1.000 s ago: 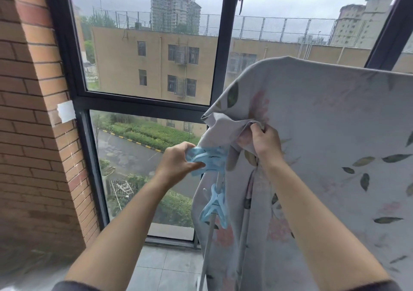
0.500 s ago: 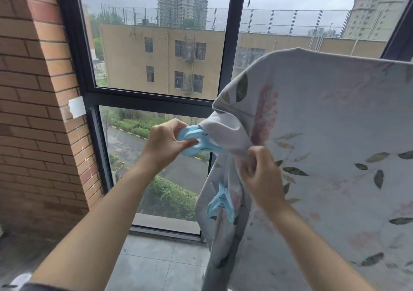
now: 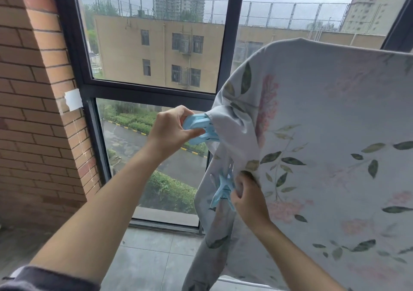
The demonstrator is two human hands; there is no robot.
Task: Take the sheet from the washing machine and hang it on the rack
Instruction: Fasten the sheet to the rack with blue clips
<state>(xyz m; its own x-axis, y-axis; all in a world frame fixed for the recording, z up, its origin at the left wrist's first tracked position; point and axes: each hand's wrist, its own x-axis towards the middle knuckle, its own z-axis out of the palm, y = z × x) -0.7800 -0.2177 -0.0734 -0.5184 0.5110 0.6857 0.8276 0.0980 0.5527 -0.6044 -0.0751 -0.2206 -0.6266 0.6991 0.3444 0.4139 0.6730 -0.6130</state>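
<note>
Already draped over the rack (image 3: 241, 281), the sheet (image 3: 324, 134) is being pegged: left hand (image 3: 172, 132) squeezes a blue clip (image 3: 201, 129) onto its bunched corner, right hand (image 3: 248, 199) grips fabric beside a lower clip (image 3: 223, 190), so seating and releasing the upper one probably comes next.

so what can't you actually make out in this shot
All head view:
- Drying rack: buried under the pale floral fabric sheet; only a white bar shows at the bottom.
- Upper light blue plastic clip: its mouth is behind the sheet fold and the left hand, so what it bites is unknown.
- Right hand: fingers hidden by its own back, so its grip on cloth or the lower blue clip is unclear.
</note>
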